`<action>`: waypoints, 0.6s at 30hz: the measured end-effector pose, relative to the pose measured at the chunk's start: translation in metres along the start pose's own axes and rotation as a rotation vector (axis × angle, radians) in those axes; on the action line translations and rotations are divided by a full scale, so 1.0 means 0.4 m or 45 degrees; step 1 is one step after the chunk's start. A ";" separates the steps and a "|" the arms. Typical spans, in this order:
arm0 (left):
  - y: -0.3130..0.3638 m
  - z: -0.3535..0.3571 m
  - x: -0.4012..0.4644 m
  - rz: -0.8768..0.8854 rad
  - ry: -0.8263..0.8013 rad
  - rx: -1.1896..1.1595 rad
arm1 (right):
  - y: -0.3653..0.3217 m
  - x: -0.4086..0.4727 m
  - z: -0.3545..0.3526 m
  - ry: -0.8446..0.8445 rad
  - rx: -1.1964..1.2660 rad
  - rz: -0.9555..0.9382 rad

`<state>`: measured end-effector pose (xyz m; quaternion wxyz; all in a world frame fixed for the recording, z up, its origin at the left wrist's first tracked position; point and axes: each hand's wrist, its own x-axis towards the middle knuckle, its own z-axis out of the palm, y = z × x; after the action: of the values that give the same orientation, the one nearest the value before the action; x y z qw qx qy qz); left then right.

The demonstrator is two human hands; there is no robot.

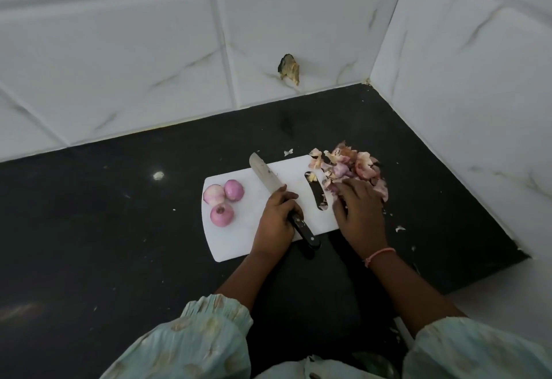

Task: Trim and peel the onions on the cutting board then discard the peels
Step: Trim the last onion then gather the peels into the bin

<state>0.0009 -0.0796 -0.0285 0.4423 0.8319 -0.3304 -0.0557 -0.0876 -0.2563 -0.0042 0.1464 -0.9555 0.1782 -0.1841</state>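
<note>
Cutting board (239, 238), white, sitting centre frame on a dark counter (89, 214).
Peels (352, 166), heaped at the board's upper-right corner; right hand (358, 214) lying flat-fingered against them, likely gathering for discard.
Left hand (274, 220) gripping knife (268, 175), blade resting idle.
Three peeled onions (222, 201) sitting board-left, clear of waste.

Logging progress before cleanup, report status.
Left hand grips black-handled knife. Right hand on pile of pink onion peels. Three peeled pink onions on white cutting board. Nothing blocking.
</note>
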 end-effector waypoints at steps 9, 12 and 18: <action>-0.009 0.005 0.000 0.010 -0.064 -0.014 | 0.027 0.081 0.039 -0.135 -0.195 -0.207; -0.008 0.001 0.001 0.005 -0.136 -0.043 | 0.075 0.087 0.008 0.065 -0.288 0.005; -0.007 -0.005 0.001 0.068 -0.215 0.127 | -0.016 0.143 0.002 0.213 0.015 0.091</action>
<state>0.0034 -0.0774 -0.0292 0.3722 0.8362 -0.3909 -0.0973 -0.0356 -0.2729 0.0144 0.1431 -0.9289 0.2226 -0.2591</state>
